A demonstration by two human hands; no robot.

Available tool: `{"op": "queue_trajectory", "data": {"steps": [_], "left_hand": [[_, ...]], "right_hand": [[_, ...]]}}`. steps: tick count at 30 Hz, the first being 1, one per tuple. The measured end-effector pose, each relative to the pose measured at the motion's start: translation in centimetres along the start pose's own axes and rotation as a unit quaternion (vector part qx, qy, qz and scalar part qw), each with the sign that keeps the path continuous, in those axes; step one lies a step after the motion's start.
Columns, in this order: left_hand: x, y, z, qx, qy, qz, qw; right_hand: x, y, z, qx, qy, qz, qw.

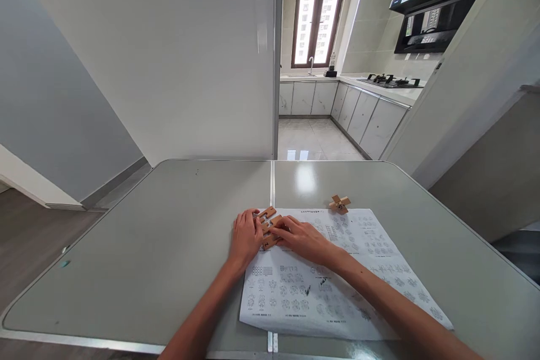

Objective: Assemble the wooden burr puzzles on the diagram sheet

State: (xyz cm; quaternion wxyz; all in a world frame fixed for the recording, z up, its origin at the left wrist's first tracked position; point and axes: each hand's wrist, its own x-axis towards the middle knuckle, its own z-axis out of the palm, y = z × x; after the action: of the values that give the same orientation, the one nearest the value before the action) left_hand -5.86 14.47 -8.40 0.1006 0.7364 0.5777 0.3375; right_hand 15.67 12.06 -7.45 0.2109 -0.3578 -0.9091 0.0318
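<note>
Several flat, notched wooden puzzle pieces (267,214) lie close together at the upper left corner of a printed sheet (291,315). The lowest one carries a dark mark like a number. My left hand (246,236) is closed along their left side, its fingertips partly hidden. From the right, my right hand (304,238) reaches in with bent fingers pinching a middle piece. Beyond the sheet's top edge sits an assembled wooden cross-shaped puzzle (340,204), with a dark mark on its face.
The grey table (126,270) has a metal seam down its middle and a metal rim. A small greenish bit (64,264) lies near its left edge. Behind the table stand a pale wall panel (202,67) and a kitchen with a gas stove (392,81).
</note>
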Motion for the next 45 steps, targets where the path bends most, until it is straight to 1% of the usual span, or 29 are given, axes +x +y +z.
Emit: {"op": "queue_trajectory", "data": {"steps": [3,6,13,19,21,26,29,38,45], "left_hand": [[0.0,0.0,-0.1,-0.004,-0.01,0.0,1.0],[0.0,0.1,-0.2,-0.01,-0.015,0.0,1.0],[0.0,0.1,-0.3,-0.017,-0.024,0.004,1.0],[-0.1,-0.2,-0.1,-0.013,-0.011,0.007,1.0],[-0.1,-0.2,0.0,-0.009,-0.005,0.004,1.0],[-0.2,-0.4,0.1,0.006,0.014,-0.009,1.0],[-0.2,-0.3,0.1,0.013,0.013,-0.01,1.0],[-0.3,-0.1,-0.1,0.03,0.014,-0.018,0.999],[-0.4,-0.3,0.0,0.037,0.013,-0.02,0.999]], "right_hand": [[0.1,-0.1,0.2,-0.029,0.004,-0.025,0.999],[0.1,0.0,0.3,-0.035,0.016,-0.033,0.999],[0.6,1.3,1.0,-0.035,0.059,-0.035,0.997],[1.1,1.6,1.6,-0.04,0.083,-0.011,0.996],[1.3,1.6,1.6,-0.044,0.079,0.006,0.996],[1.7,1.5,1.3,-0.046,0.049,0.047,0.997],[1.9,1.5,1.3,-0.037,0.045,0.06,0.996],[1.6,1.4,1.5,-0.01,0.049,0.052,0.997],[-0.5,1.4,0.3,0.049,0.041,0.055,0.996]]}}
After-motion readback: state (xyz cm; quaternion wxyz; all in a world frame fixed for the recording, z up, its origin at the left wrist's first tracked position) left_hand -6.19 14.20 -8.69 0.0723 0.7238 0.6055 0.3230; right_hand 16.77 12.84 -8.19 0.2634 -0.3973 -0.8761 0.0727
